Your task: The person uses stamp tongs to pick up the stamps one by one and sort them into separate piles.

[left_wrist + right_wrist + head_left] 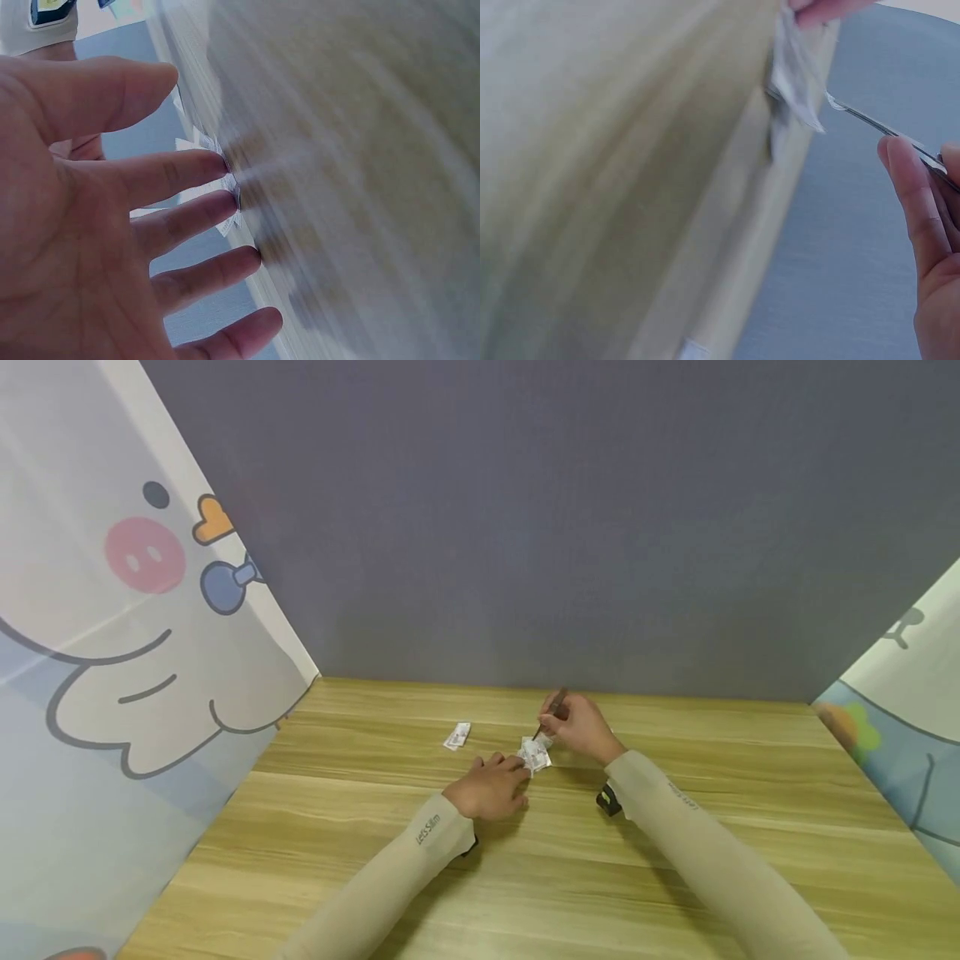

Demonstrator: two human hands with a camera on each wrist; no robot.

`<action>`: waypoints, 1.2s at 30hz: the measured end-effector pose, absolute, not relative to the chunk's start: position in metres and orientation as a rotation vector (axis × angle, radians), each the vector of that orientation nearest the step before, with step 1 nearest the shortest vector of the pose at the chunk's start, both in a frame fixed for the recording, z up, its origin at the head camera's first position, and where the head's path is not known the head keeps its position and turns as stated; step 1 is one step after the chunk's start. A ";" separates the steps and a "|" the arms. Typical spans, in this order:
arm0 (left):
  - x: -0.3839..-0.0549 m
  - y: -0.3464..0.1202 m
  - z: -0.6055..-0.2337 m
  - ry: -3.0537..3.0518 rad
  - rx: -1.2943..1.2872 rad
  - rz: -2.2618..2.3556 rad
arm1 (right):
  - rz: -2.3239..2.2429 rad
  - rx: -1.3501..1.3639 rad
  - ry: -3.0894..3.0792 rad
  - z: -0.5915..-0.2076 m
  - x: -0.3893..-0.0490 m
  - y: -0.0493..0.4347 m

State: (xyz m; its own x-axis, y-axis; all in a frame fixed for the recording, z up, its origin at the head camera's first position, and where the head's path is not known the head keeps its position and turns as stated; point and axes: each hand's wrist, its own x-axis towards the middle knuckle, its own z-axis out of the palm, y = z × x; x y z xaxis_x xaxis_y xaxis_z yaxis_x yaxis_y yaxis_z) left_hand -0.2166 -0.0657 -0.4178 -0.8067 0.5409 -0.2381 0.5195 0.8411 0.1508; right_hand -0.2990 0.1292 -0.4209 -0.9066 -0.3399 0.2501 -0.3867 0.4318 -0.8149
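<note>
My right hand grips a pair of dark tweezers between thumb and fingers. Their tips point down at a small cluster of white printed paper pieces on the wooden table. In the right wrist view the tweezers meet the corner of a white piece that stands tilted off the tabletop. My left hand lies palm down beside the cluster, its fingertips at the near left edge of the papers. The left wrist view shows those fingers extended and spread, with the thumb apart.
Another white printed paper piece lies to the left, beyond my left hand. A grey panel rises at the table's back edge. Cartoon-printed sheets stand along the left and right sides. The wooden table extends toward me under both forearms.
</note>
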 end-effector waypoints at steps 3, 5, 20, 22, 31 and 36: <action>-0.216 -0.065 -0.417 2.746 0.796 0.105 | 1.520 0.659 -2.559 -0.413 -0.297 0.132; -0.216 -0.064 -0.417 2.745 0.789 0.113 | 1.529 0.675 -2.521 -0.407 -0.296 0.133; -0.219 -0.087 -0.412 2.822 0.744 0.256 | 1.492 0.677 -2.322 -0.391 -0.296 0.119; -0.219 -0.091 -0.410 2.821 0.727 0.277 | 1.485 0.658 -2.317 -0.391 -0.297 0.117; -0.219 -0.113 -0.408 2.833 0.618 0.352 | 1.513 0.619 -2.321 -0.395 -0.303 0.096; -0.222 -0.126 -0.408 2.861 0.559 0.375 | 1.521 0.619 -2.349 -0.398 -0.305 0.080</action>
State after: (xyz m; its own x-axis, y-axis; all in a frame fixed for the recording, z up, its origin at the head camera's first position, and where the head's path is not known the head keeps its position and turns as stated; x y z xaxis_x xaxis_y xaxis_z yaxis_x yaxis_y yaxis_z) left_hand -0.2220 -0.1259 -0.4082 -0.9080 0.3921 -0.1478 0.3407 0.8961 0.2844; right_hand -0.3050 0.0800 -0.3981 -0.8709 -0.2028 0.4476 -0.4914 0.3561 -0.7948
